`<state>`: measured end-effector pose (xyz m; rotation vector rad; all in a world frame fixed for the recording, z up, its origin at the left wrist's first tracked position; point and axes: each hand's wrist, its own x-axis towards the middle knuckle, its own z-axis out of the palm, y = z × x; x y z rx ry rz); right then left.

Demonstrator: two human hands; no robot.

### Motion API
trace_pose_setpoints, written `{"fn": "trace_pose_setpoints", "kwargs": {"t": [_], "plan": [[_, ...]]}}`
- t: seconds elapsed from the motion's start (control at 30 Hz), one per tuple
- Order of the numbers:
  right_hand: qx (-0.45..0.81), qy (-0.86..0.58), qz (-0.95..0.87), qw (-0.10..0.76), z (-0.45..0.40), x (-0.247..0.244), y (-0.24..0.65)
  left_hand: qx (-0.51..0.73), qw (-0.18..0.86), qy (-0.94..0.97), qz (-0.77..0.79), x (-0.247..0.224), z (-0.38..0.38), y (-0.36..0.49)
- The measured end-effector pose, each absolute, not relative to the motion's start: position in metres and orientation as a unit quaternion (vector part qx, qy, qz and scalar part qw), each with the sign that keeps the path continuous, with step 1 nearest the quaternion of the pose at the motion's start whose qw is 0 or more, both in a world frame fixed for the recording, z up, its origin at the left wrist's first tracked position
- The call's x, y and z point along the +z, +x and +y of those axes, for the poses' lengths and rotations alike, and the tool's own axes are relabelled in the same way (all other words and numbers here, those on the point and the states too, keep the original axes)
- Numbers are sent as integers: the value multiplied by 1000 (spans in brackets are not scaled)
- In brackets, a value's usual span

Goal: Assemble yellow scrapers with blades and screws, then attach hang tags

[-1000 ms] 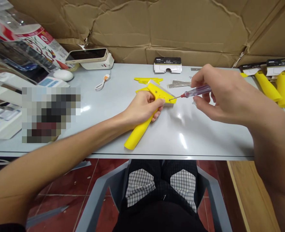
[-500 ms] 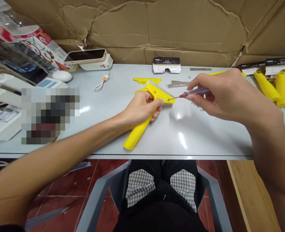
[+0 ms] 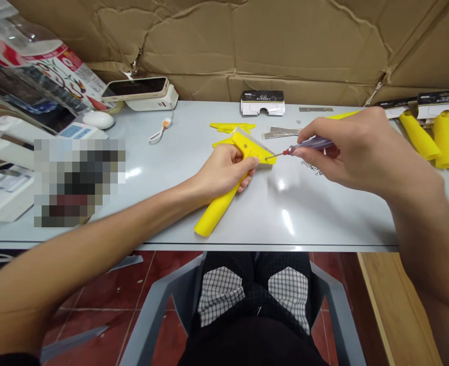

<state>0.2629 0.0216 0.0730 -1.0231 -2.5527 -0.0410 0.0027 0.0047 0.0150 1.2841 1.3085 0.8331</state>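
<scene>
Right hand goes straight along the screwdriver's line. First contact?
The yellow scraper head: the screwdriver in the right hand points at its end screw, tip apparently touching. Left thumb looks next, though depth is unclear.

On my feed, a pixelated patch [image 3: 79,183] at left masks what lies there; the right hand [image 3: 361,147] hides the rear of the screwdriver [image 3: 311,144]; print on the middle box [image 3: 262,107] is illegibly small.
</scene>
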Motion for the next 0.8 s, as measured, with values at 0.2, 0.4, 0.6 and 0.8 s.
{"fn": "trace_pose_setpoints", "kwargs": {"t": [0.2, 0.4, 0.6, 0.8], "plan": [[20, -383, -910, 157, 24, 77, 266, 349, 532, 536, 554, 15, 5, 3], [-12, -383, -911, 153, 22, 77, 263, 349, 531, 545, 547, 11, 6, 1], [-24, -403, -904, 141, 21, 72, 259, 337, 521, 562, 547, 12, 5, 2], [3, -386, -905, 179, 26, 70, 262, 333, 513, 556, 562, 15, 5, 2]]}}
